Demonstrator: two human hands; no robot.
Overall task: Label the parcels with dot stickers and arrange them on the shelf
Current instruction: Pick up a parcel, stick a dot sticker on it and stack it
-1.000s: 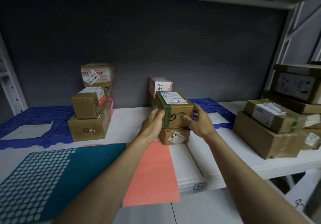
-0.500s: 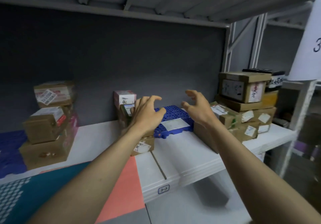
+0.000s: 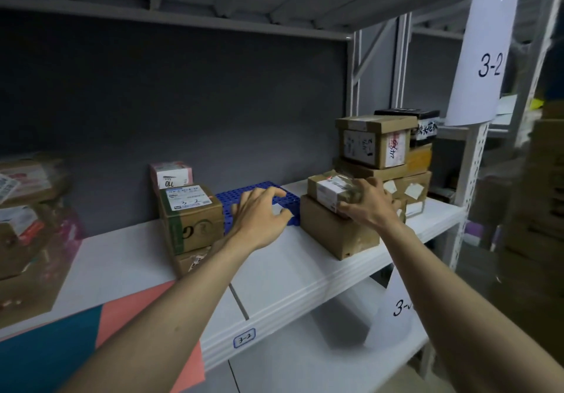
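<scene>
Both hands are being extended over the shelf (image 3: 274, 273): the right hand (image 3: 367, 206) is gripping a small taped parcel (image 3: 328, 186) stacked toward the right end, the left hand (image 3: 259, 215) hovering spread and empty. A marked parcel (image 3: 190, 215) is already sitting mid-shelf; others are seemingly remaining.

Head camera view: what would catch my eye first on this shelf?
The right hand grips a small taped parcel lying on a larger brown box right of centre. The left hand hovers open before a blue grid tray. At upper right hangs a white "3-2" sign.
</scene>
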